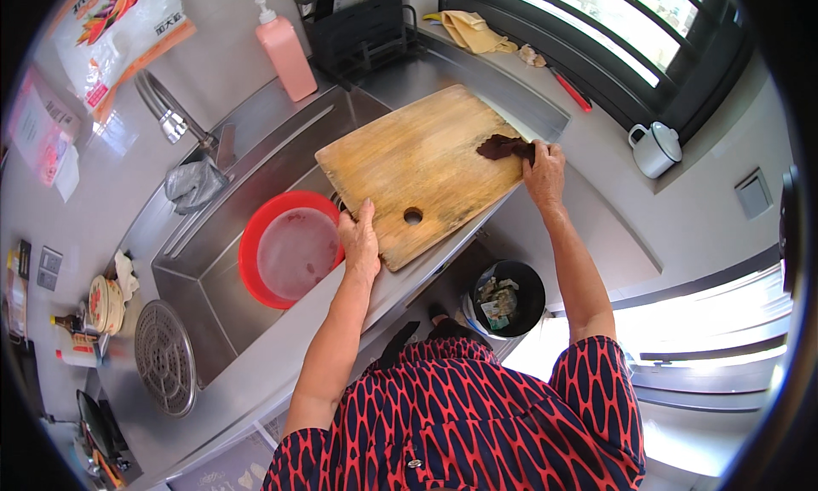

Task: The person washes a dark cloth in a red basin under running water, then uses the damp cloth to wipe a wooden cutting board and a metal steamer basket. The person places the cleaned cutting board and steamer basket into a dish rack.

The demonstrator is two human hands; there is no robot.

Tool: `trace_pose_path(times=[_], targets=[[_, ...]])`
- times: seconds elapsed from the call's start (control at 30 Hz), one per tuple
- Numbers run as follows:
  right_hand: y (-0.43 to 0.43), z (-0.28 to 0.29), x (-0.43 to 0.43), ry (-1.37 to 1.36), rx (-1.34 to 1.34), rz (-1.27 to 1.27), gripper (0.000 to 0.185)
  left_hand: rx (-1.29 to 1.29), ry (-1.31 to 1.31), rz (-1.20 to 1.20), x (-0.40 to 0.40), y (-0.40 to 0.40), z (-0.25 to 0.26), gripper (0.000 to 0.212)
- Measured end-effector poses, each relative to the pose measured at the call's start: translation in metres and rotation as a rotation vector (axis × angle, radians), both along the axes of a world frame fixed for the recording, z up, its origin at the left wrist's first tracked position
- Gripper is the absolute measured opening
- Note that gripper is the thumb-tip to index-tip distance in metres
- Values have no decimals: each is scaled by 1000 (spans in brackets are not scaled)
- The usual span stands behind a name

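A wooden cutting board [415, 155] with one round hole and dark stains lies tilted across the right part of the sink and the counter edge. My left hand [360, 239] grips its left edge near the corner, thumb on top. At the opposite edge, my right hand [544, 175] holds a dark maroon cloth [497, 147], which rests partly on the board's surface. The fingers of that hand are partly hidden behind the cloth. Beside my left hand, a red basin [250, 267] of cloudy, foamy water stands in the steel sink [217, 299].
A faucet [172, 124] and a pink pump bottle [287, 56] stand behind the sink. A perforated steel disc [165, 358] lies at its left. A black bin [535, 302] with waste sits below the counter. On the sill are a red-handled knife [574, 92] and a white enamel mug [654, 150].
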State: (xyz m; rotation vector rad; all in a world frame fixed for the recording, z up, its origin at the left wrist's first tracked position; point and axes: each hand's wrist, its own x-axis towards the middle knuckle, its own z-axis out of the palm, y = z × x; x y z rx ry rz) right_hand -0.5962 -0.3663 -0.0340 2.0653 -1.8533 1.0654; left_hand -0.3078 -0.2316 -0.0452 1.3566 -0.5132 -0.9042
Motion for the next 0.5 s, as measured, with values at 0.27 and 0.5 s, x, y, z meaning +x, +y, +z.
trace_pose_path(times=[0.27, 0.5], targets=[[85, 5, 86, -85, -51, 137, 40, -37, 14, 38, 9, -2, -13, 44], [168, 22, 154, -86, 94, 645, 47, -120, 285, -35, 10, -4, -7, 53]])
